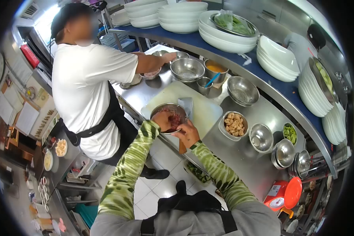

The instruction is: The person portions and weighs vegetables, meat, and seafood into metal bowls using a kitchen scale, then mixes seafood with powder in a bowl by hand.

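Note:
A steel bowl [155,110] of red, meat-like pieces [176,118] stands at the near edge of a pale cutting board [202,118]. My left hand [161,120] reaches into it from the left; its fingertips are hidden among the pieces. At the bowl's right rim, my right hand [187,133] has its fingers pressed on the metal. Just behind the bowl lies a cleaver, its broad blade [186,105] on the board and a brown handle [182,147] showing near the counter edge.
A co-worker [90,78] stands at the left, one arm stretched over bowls. Right of the board sit a container of brown chunks [235,125], steel bowls [260,137] and a red scale [277,195]. A blue shelf [279,82] with stacked white bowls [224,37] overhangs the counter.

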Demonstrator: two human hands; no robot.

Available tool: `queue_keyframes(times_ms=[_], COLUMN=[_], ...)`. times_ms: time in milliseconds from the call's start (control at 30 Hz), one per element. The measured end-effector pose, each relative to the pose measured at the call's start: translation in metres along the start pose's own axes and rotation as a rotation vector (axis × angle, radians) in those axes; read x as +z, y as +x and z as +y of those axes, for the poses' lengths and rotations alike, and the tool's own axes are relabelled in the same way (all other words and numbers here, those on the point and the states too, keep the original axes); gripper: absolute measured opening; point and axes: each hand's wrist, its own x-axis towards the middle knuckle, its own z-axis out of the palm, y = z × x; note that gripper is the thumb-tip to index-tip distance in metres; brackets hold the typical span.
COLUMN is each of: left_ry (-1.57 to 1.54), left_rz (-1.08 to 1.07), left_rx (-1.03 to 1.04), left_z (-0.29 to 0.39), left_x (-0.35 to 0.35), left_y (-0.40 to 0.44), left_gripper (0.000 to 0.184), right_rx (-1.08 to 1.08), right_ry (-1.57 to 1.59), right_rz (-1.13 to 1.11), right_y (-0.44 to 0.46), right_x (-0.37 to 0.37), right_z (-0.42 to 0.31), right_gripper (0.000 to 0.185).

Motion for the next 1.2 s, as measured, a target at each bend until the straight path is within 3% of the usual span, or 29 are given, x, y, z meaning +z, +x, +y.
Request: queue_keyframes(times_ms=[33, 133, 200, 267, 367, 467, 533, 567, 600, 667, 733, 800, 867, 933, 967, 1000, 1200], left_ry=[0.156, 0.024, -0.073, -0.229, -0.444, -0.616, -0.74, -0.835, -0.873, -0.976, -0.977, -0.978, -0.994, -0.994, -1.01, -1.022, -0.921], left_rz=[0.218, 0.721, 0.862, 0.787, 0.774, 0.652, 0.593, 0.548, 0.51, 0.39, 0.387, 0.331, 0.227, 0.285, 0.309, 0.336, 0.502], left_rx=[-0.002, 0.152, 0.138, -0.018, -0.105, -0.188, -0.091, -0.15, -0.141, -0.223, -0.157, -0.083, -0.01, 0.112, 0.123, 0.126, 0.004], left_z=[-0.012, -0.017, -0.015, -0.008, -0.03, -0.039, -0.055, -0.054, -0.047, -0.049, -0.002, 0.033, 0.057, 0.1, 0.107, 0.109, 0.169], left_x=[0.0, -0.038, -0.048, -0.048, -0.01, 0.035, 0.077, 0.097, 0.108, 0.143, 0.138, 0.126, 0.12, 0.104, 0.109, 0.113, 0.137], left_y=[-0.005, -0.022, -0.045, -0.073, -0.096, -0.124, -0.138, -0.146, -0.15, -0.159, -0.153, -0.145, -0.132, -0.122, -0.117, -0.113, -0.152], left_gripper=[0.037, 0.043, 0.042, 0.043, 0.043, 0.041, 0.038, 0.038, 0.038, 0.036, 0.035, 0.035, 0.035, 0.036, 0.036, 0.036, 0.037], right_rx=[0.003, -0.076, -0.256, -0.189, -0.022, 0.108, -0.101, 0.07, -0.072, 0.257, 0.211, 0.15, 0.318, 0.282, 0.272, 0.116, 0.18], right_ry=[-0.069, -0.176, -0.114, -0.398, -0.187, 0.014, -0.012, -0.134, -0.172, 0.029, -0.043, 0.03, -0.213, -0.459, -0.531, -0.588, -0.616], right_rz=[-0.01, -0.055, 0.005, 0.061, -0.045, -0.083, 0.1, 0.022, 0.063, -0.235, -0.355, -0.174, -0.112, 0.034, 0.089, 0.19, 0.257], right_y=[0.015, 0.076, 0.131, 0.177, 0.233, 0.22, 0.17, 0.131, 0.092, 0.012, -0.059, -0.125, -0.157, -0.174, -0.182, -0.192, -0.268], right_x=[0.01, 0.053, 0.091, 0.138, 0.158, 0.147, 0.144, 0.112, 0.092, 0.013, -0.055, -0.111, -0.188, -0.253, -0.28, -0.303, -0.403], right_z=[-0.002, 0.019, 0.037, 0.082, 0.075, 0.051, 0.056, 0.022, 0.02, -0.048, -0.077, -0.082, -0.126, -0.19, -0.21, -0.222, -0.286], right_gripper=[0.032, 0.032, 0.03, 0.036, 0.053, 0.066, 0.068, 0.06, 0.049, 0.047, 0.039, 0.036, 0.034, 0.037, 0.037, 0.034, 0.028])
